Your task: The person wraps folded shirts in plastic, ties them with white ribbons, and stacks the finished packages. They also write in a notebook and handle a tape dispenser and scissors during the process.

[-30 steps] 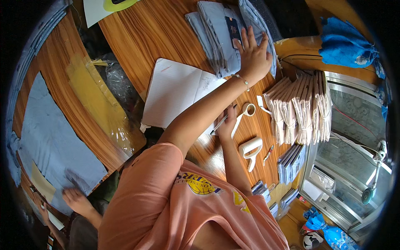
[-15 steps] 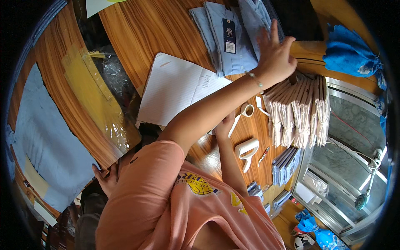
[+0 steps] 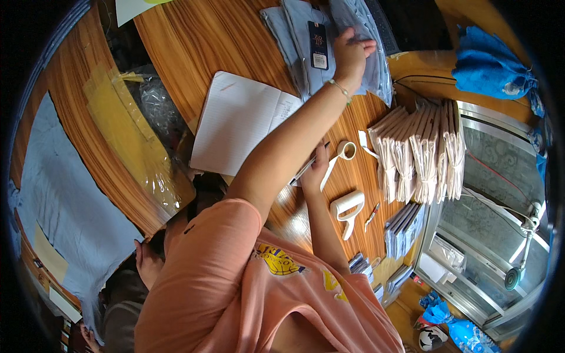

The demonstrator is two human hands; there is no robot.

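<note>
My left hand (image 3: 353,56), with a beaded bracelet at the wrist, reaches over light blue folded shirts (image 3: 295,35) at the far side of the table. Its fingers are apart and rest on or just above a shirt in clear wrapping (image 3: 376,73); contact is hard to tell. A dark hang tag (image 3: 318,47) lies on the shirt beside it. Nearer my body, my right hand (image 3: 316,169) is closed around a pen (image 3: 302,172). An open lined notebook (image 3: 232,123) with some handwriting lies left of it, partly covered by my left forearm.
A white tape roll (image 3: 346,150), a white-handled tool (image 3: 348,206) and a small cutter (image 3: 372,216) lie to the right. Beyond stand bundled pale packs (image 3: 421,153) and blue packs (image 3: 404,229). Leftward are yellow plastic sheets (image 3: 126,126) and another person's hand (image 3: 147,263) by blue cloth (image 3: 70,206).
My left hand has moved left from the shirts' right edge to over them. My right hand's pen shows more clearly. At left, the other person's blue cloth hangs lower and a second hand appears.
</note>
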